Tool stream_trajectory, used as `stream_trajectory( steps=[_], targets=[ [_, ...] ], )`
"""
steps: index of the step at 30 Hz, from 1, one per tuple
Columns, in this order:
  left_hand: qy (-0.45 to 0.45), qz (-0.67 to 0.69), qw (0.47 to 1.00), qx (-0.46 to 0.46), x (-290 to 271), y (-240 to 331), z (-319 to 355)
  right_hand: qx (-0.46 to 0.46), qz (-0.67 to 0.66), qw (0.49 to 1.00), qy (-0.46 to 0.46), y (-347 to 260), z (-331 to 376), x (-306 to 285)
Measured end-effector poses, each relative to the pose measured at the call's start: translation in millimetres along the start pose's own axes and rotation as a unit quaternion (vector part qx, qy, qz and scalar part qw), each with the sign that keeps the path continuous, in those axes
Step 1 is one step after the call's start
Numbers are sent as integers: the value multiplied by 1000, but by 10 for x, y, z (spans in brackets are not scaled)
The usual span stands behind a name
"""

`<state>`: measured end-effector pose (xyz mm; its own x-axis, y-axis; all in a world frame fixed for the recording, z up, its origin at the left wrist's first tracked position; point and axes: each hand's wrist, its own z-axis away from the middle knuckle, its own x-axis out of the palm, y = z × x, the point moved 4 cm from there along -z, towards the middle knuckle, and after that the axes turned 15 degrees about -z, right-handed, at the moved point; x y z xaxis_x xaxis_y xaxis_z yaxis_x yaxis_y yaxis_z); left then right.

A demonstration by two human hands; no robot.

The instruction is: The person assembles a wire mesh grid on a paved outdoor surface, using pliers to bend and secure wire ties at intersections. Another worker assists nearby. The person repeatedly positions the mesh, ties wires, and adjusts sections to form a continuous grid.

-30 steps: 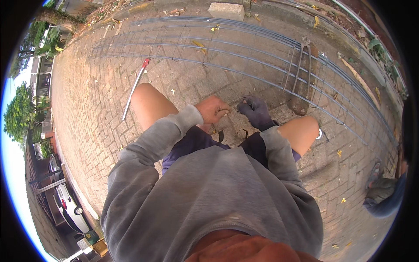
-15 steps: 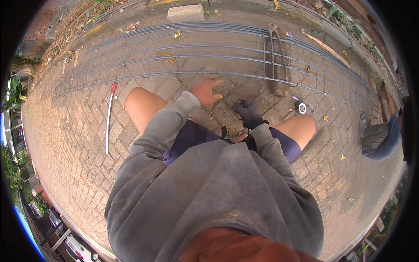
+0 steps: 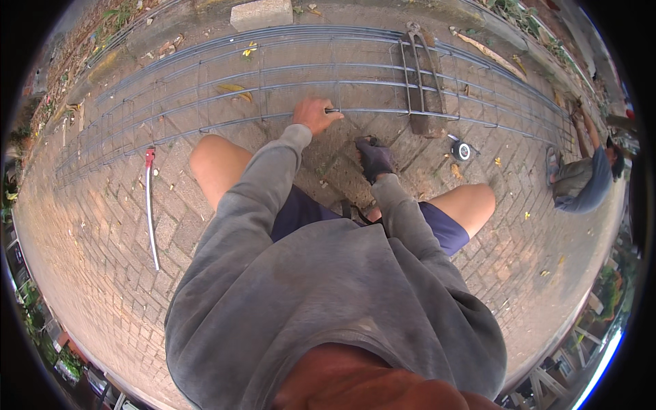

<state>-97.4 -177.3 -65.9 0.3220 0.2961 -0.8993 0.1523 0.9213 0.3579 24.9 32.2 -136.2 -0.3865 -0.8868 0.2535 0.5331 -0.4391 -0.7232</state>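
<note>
A long cage of steel rebar (image 3: 380, 111), tied with thin stirrups, lies across the paving in front of me. My bare left hand (image 3: 316, 115) is wrapped round its nearest bar. My right hand (image 3: 375, 158), in a dark glove, is closed just on my side of the cage and apart from it; what its fingers hold, if anything, does not show. Long-handled pincers (image 3: 415, 51) rest across the bars, jaws pointing away from me. Beneath them a dark, worn block (image 3: 428, 126) sits under the cage.
A round tape measure (image 3: 462, 151) lies by my right knee. On the left is a thin silver strip with a red end (image 3: 150, 158). A pale block (image 3: 261, 15) stands beyond the cage by the kerb. Another person (image 3: 581, 183) crouches at the cage's right end, arms reaching to it.
My left hand has moved forward from open above the paving and closed round the near bar. The closed right hand has shifted slightly forward. The whole view has tilted a little.
</note>
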Motion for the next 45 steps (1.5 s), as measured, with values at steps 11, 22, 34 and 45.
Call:
stream_trajectory(
  steps=[11, 22, 34, 45],
  targets=[
    [135, 85, 987, 12, -73, 23, 29, -61, -64, 993, -80, -70, -282, 680],
    [199, 179, 962, -43, -31, 311, 443, -22, -107, 990, -88, -88, -326, 683],
    [139, 712, 574, -379, 1092, 9, 585, 42, -160, 979, -122, -77, -442, 608],
    [92, 765, 578, -269, 1183, 236, -23, 14, -133, 986, -95, -329, -322, 382]
  ],
)
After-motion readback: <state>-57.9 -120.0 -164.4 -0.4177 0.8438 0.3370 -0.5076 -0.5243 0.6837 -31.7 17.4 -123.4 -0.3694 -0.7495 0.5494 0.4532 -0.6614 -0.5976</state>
